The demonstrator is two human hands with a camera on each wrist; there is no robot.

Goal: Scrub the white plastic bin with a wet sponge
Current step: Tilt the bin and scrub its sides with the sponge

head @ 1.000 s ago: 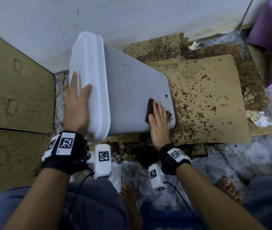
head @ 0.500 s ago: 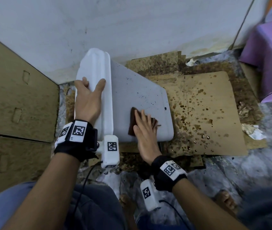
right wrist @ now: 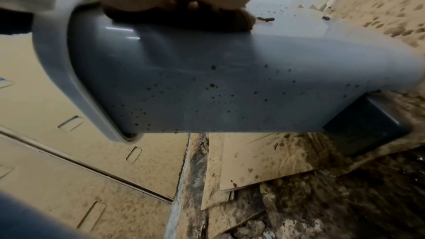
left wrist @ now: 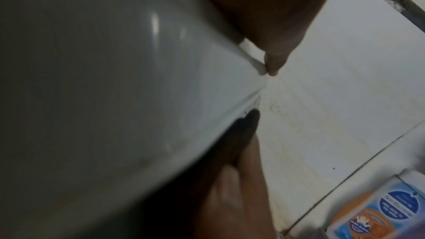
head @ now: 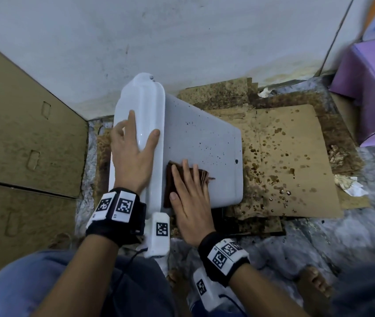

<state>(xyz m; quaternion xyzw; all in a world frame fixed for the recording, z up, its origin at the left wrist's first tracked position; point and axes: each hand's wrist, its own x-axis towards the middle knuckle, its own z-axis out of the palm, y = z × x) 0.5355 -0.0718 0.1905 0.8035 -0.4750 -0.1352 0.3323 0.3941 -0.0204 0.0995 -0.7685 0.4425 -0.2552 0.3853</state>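
Note:
The white plastic bin (head: 200, 138) lies on its side on stained cardboard, its rim (head: 143, 99) to the left and its base to the right. Dark specks dot its upper side and the near wall (right wrist: 230, 88). My left hand (head: 134, 156) straddles the rim, thumb on the right face and fingers over the left edge. My right hand (head: 191, 191) lies flat, fingers straight, pressing a brown wet sponge (head: 170, 177) onto the bin's upper side just beside the rim. The right wrist view shows the sponge (right wrist: 161, 19) squashed under the palm. Much of the sponge is hidden by the hand.
Wet, spotted cardboard sheets (head: 285, 156) cover the floor to the right. A large cardboard box (head: 21, 133) stands at the left and a purple box (head: 369, 88) at the far right. The wall (head: 182, 42) is close behind. A dark block (right wrist: 363, 130) props the bin's base. My bare foot (head: 314, 282) is near.
My right hand has slid the sponge leftward along the bin's side, from near the base to beside the rim. My left hand has moved from beside the rim onto it.

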